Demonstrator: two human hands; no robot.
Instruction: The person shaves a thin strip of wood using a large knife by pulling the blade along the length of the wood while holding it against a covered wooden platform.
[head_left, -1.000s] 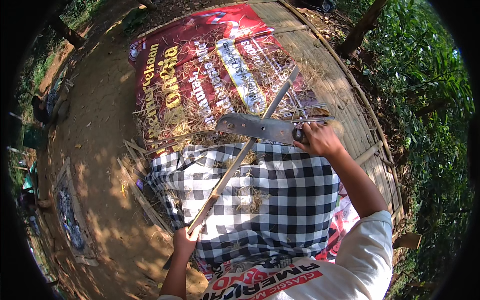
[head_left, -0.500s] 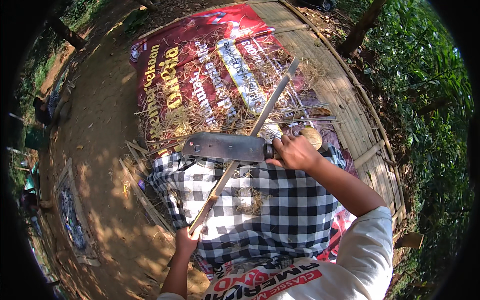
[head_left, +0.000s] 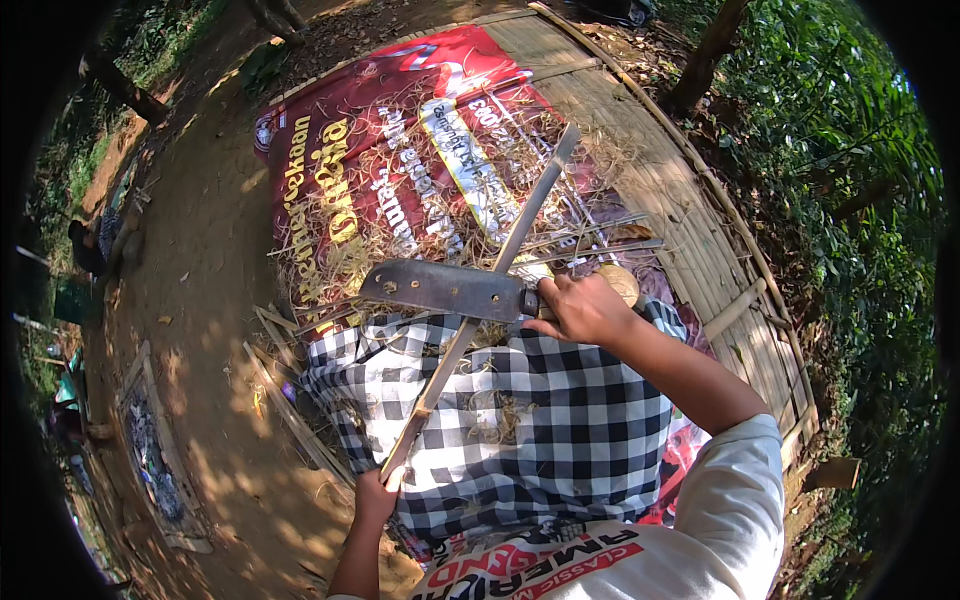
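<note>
My left hand is closed around the lower end of a long, flat bamboo strip, which slants up and away to the right across my lap. In my right hand is the handle of a broad, dark-bladed machete. Its blade points left and lies across the strip, covering part of it. A rounded wooden handle end shows beyond my right fist. Beneath both tools, a black-and-white checked cloth covers my lap, with a few curled shavings on it.
Ahead, a red printed banner lies over a bamboo-slat platform, strewn with thin shavings. Several thin strips rest beyond the machete. Bamboo pieces lie at left on bare earth. Dense plants grow at right.
The machete blade has tilted slightly, its tip now a little higher and its handle end lower. The strip's far end appears slightly lower and further left. Both hands keep their holds.
</note>
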